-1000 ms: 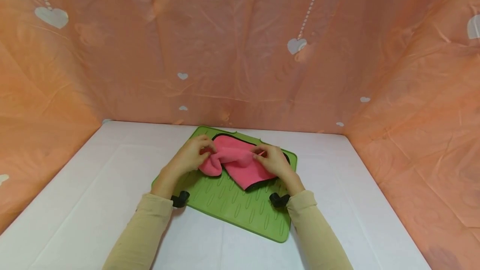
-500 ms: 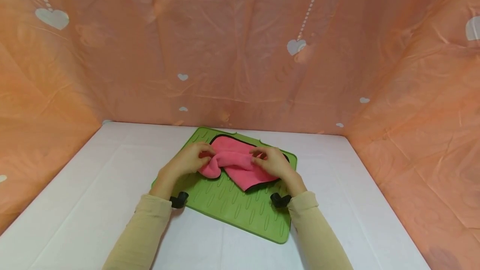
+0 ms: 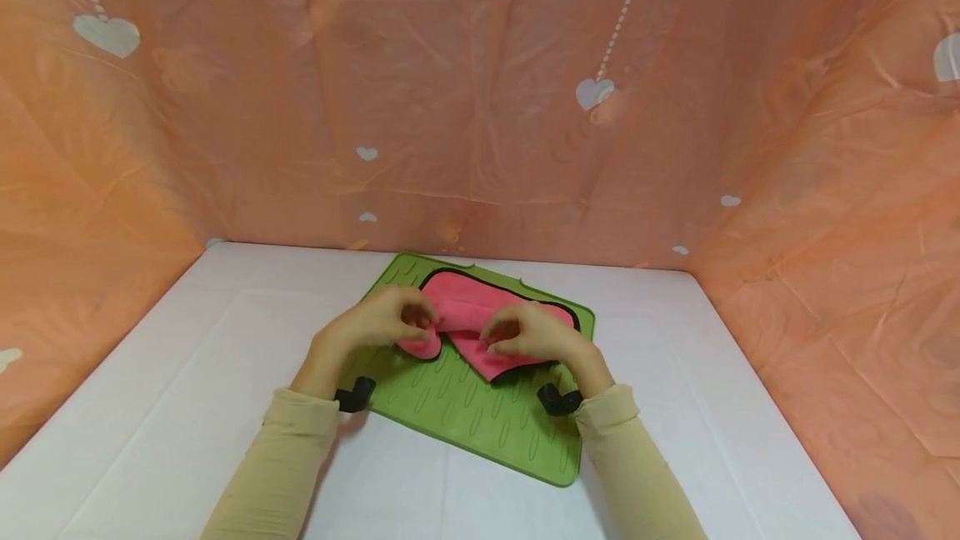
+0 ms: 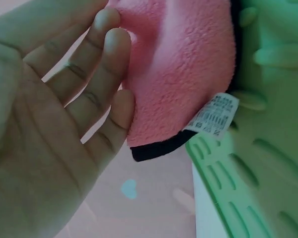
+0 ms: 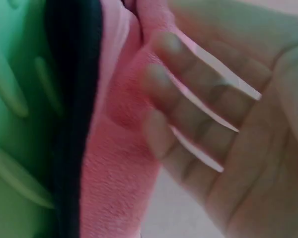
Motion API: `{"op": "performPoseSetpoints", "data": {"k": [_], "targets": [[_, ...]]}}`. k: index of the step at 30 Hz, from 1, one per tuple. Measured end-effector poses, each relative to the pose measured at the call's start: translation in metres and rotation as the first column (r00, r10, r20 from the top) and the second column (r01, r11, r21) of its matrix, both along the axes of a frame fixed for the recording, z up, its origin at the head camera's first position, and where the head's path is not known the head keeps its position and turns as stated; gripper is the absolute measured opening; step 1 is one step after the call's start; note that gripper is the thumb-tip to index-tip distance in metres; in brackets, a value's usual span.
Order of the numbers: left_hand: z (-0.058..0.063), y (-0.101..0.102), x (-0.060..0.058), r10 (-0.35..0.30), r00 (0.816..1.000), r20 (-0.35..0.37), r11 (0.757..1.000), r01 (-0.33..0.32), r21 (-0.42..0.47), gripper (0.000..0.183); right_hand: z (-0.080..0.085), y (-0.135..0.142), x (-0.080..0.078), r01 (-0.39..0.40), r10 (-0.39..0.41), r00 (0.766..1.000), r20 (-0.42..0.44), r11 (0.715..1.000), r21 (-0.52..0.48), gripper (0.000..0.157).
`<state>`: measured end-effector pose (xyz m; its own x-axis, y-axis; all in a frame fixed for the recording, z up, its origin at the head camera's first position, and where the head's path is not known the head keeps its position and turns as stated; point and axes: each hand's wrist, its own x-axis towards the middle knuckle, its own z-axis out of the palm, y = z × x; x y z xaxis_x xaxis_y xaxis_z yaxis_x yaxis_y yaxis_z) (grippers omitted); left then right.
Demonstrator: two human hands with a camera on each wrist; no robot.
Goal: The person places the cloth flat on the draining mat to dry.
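Note:
A fuzzy pink cloth (image 3: 465, 298) with black edging lies partly folded over a green ribbed mat (image 3: 450, 407). My left hand (image 3: 378, 319) pinches its near fold on the left, thumb and forefinger brought together at the fabric. On the right, my right hand (image 3: 536, 332) pinches the same fold, its fingertips partly hidden by the hand. In the left wrist view the other fingers lie extended along the cloth, and a white printed label (image 4: 214, 115) sticks out from its edge. The right wrist view shows bunched pink fabric at the right fingertips (image 5: 161, 77).
The mat lies slanted on a white table (image 3: 187, 407). Orange sheeting (image 3: 480, 148) with pale hearts encloses the back and sides. Black wrist mounts (image 3: 356, 395) show below both hands, beside beige sleeves (image 3: 270, 457).
Both hands have come slightly toward the person, and the right has shifted left, closer to the left hand. The raised fold has moved nearer the person, leaving the far part of the cloth flatter.

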<state>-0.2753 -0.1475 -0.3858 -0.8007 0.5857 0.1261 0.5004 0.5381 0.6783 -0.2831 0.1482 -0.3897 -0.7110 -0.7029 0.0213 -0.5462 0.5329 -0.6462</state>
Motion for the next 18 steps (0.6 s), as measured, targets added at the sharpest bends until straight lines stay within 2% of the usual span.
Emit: {"op": "performPoseSetpoints", "data": {"k": [3, 7, 14, 18], "targets": [[-0.004, 0.003, -0.002, -0.004, 1.000, 0.016, 1.000, 0.005, -0.018, 0.016, -0.004, -0.004, 0.000, -0.051, 0.049, 0.998, 0.038, 0.998, 0.048, 0.016], [-0.008, 0.006, -0.002, 0.011, 0.999, 0.031, 0.999, -0.009, -0.048, 0.018, -0.009, -0.009, 0.002, -0.085, 0.083, 0.996, 0.029, 0.993, 0.079, 0.019], [-0.014, 0.009, -0.003, 0.048, 0.998, 0.043, 0.996, -0.044, -0.083, 0.024, -0.015, -0.014, 0.003, -0.085, 0.081, 0.996, 0.042, 0.991, 0.100, 0.031], [-0.017, 0.010, -0.004, 0.074, 0.996, 0.056, 0.993, -0.069, -0.095, 0.030, -0.019, -0.015, 0.001, -0.086, 0.081, 0.995, 0.058, 0.992, 0.095, 0.030]]}}
